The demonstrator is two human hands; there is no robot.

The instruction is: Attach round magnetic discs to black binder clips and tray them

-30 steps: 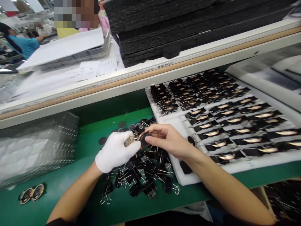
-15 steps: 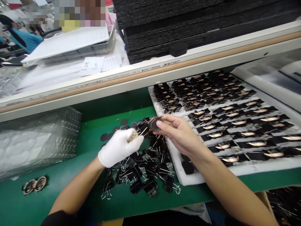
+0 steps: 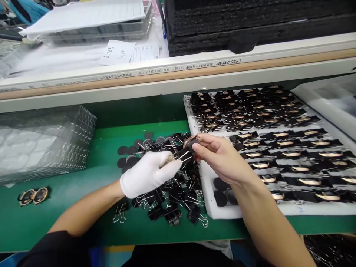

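In its white glove, my left hand (image 3: pixel 150 172) squeezes the wire handles of a black binder clip (image 3: pixel 184 154). My bare right hand (image 3: pixel 222 155) pinches a round, gold-rimmed piece (image 3: pixel 190 140) together with a dark disc (image 3: pixel 194 144), thumb on the disc. The clip's jaw meets the edge of this piece; whether it grips it I cannot tell. Below both hands lies a heap of loose binder clips (image 3: pixel 169 211). Dark round discs (image 3: pixel 122 150) are scattered behind my glove. To the right, a white foam tray (image 3: pixel 214 212) bears rows of clips clamped on gold-rimmed pieces.
Stacked clear plastic trays (image 3: pixel 89 139) stand at the left. In front of them lie joined tortoiseshell-like round frames (image 3: pixel 33 195). A pale ledge (image 3: pixel 116 84) crosses behind, below black foam sheets (image 3: pixel 205 29) and papers (image 3: pixel 118 52). More dark discs (image 3: pixel 220 198) sit in the tray's near corner.
The camera view has tilted down and shifted. The dark disc has turned from face-on to nearly edge-on, and the clip's jaw has come up against the piece in my right hand.
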